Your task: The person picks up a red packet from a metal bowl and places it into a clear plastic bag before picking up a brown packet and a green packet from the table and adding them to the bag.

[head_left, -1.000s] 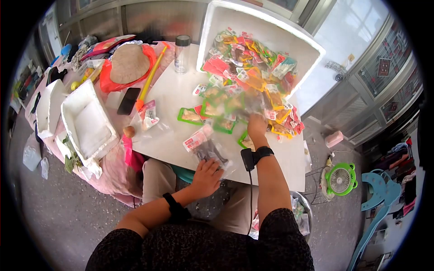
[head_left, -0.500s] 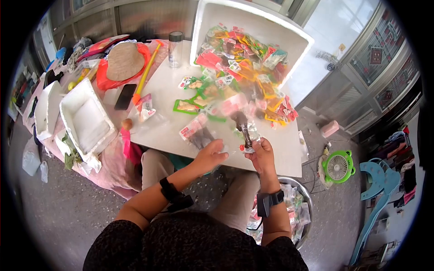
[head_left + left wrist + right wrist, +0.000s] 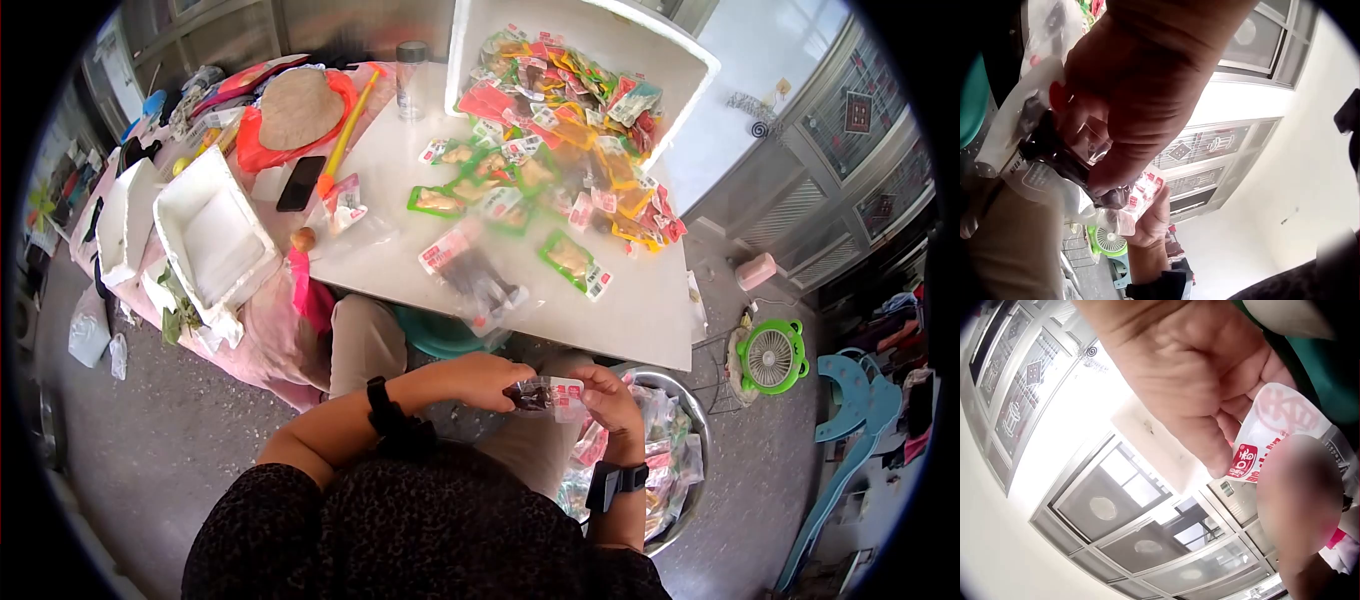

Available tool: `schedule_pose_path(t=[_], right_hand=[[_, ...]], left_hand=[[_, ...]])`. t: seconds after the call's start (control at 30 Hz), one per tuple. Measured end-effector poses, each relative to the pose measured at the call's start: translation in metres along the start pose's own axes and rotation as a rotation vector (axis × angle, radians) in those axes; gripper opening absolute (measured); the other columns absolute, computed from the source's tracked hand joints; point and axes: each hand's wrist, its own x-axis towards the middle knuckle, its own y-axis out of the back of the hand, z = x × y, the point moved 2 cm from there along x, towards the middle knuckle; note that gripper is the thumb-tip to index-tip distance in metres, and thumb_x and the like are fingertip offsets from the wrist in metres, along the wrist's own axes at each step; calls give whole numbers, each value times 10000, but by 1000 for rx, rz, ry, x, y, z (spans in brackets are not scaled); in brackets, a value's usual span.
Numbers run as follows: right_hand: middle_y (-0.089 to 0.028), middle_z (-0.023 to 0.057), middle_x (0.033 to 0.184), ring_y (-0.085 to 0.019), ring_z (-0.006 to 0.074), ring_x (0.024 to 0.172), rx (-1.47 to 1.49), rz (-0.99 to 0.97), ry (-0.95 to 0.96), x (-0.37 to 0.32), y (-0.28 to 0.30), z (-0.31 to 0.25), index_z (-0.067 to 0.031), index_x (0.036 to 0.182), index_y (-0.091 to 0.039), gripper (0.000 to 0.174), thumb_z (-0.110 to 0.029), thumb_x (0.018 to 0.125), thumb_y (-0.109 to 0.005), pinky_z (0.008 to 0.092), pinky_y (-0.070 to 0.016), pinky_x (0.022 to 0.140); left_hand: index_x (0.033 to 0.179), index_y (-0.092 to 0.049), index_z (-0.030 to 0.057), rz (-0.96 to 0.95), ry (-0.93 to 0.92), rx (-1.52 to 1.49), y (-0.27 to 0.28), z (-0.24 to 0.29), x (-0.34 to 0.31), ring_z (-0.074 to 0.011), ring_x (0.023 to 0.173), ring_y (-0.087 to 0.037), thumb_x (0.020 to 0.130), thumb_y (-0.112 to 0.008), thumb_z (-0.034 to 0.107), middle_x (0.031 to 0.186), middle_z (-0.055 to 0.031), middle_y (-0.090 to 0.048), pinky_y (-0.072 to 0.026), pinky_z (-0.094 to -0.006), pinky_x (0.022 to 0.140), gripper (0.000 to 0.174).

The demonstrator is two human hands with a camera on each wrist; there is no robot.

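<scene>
Over the lap, my left hand (image 3: 487,383) grips a clear sachet of dark food (image 3: 540,396), its thumb pressing on the dark part in the left wrist view. My right hand (image 3: 612,398) pinches the sachet's white and red printed end (image 3: 1260,434) between thumb and fingers. A larger clear bag with dark contents (image 3: 475,272) lies at the table's near edge, beyond the left hand. To its right is a green-edged packet (image 3: 575,262). Below the right hand stands a metal basin (image 3: 706,440) full of packets.
A white foam box (image 3: 690,95) at the back of the table (image 3: 630,320) spills a heap of colourful packets (image 3: 570,110). On the left are a foam tray (image 3: 215,235), a phone (image 3: 301,184) and a clear jar (image 3: 411,85). A green fan (image 3: 772,357) stands on the right.
My right hand has brought the dark sachet from the heap to the lap. The left hand has left the larger bag and moved right to grip the sachet. A green-edged packet now lies apart.
</scene>
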Motion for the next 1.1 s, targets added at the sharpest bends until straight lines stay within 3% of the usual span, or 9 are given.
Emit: schedule_pose_path(t=[0.1, 0.33, 0.47, 0.57, 0.67, 0.77, 1.1], right_hand=[[-552, 69, 955, -531, 145, 864, 51, -101, -19, -9, -18, -5, -5, 1042, -474, 389, -166, 723, -627, 255, -410, 762], [-575, -3, 854, -507, 67, 763, -214, 209, -98, -12, -9, 37, -36, 959, -544, 202, -24, 758, -542, 223, -414, 690], [-583, 18, 838, -530, 86, 743, -87, 370, -66, -29, 6, 35, -21, 915, -561, 165, 8, 763, -502, 226, -423, 674], [-585, 53, 833, -556, 126, 723, 93, 502, 85, -43, 31, 45, -18, 894, -562, 180, 31, 760, -453, 270, -453, 635], [-584, 71, 823, -561, 144, 711, 218, 571, 176, -43, 27, 40, -25, 872, -561, 164, 14, 769, -439, 279, -456, 635], [-580, 73, 833, -562, 157, 732, 295, 548, 229, -41, 34, 49, -27, 879, -551, 138, -14, 784, -452, 289, -455, 663], [-575, 78, 852, -561, 175, 754, 374, 557, 235, 10, 14, 43, -28, 890, -542, 133, -20, 798, -445, 322, -455, 713]], left_hand=[[1079, -437, 107, -31, 5, 41, 1, 3, 1, -290, 788, -541, 642, -566, 216, 870, -123, -559, -417, -373, 637, 468], [1030, -469, 79, -112, 2, 101, 7, 12, 6, -288, 802, -531, 653, -570, 215, 865, -121, -548, -422, -361, 644, 413], [956, -492, 17, 454, -62, -159, 16, -5, 8, -284, 868, -481, 661, -605, 213, 964, -139, -491, -417, -337, 705, 371], [927, -510, 24, 848, -13, 257, 14, -44, 17, -279, 868, -480, 626, -633, 205, 969, -130, -478, -407, -343, 726, 372], [846, -512, 46, 979, -92, 525, 9, -43, 19, -298, 822, -467, 564, -637, 152, 839, -121, -488, -391, -374, 678, 326], [774, -515, 39, 987, -59, 583, 2, -46, 27, -293, 883, -469, 573, -608, 116, 890, -110, -502, -398, -378, 742, 235], [699, -416, 5, 994, -136, 242, 7, -64, 31, -327, 774, -478, 602, -505, -28, 834, -155, -482, -401, -365, 661, 136]])
